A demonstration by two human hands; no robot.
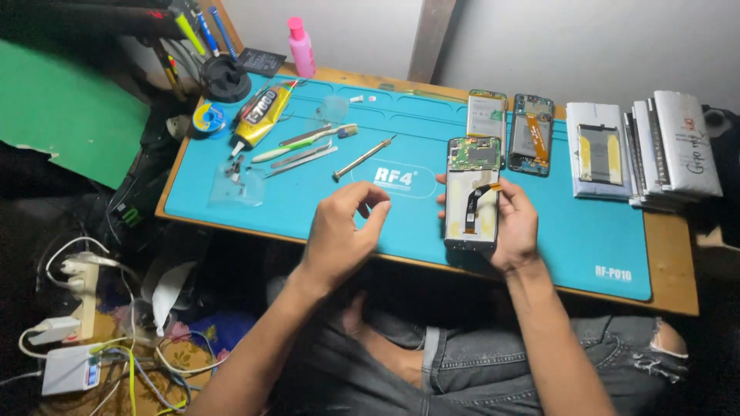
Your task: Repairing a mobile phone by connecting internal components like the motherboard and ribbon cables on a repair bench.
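While the person sits with knees below the desk edge, the right hand (515,223) cradles one opened phone (472,192), back cover off, its circuit board and orange flex cable facing up, fingers wrapped round both long edges. The left hand (343,231) hovers beside it over the teal work mat (586,239), thumb and forefinger curled towards each other; whether they pinch anything is too small to tell. Nothing lies between the two hands. Farther back on the mat lie one screwdriver (364,158), one pair of tweezers (302,158), one toothbrush (304,145) and one glue tube (262,115). Beyond the phone rest two further opened handsets (509,127); at far right, a stack of white battery packs (663,150). A pink bottle (301,46) stands at the rear edge.
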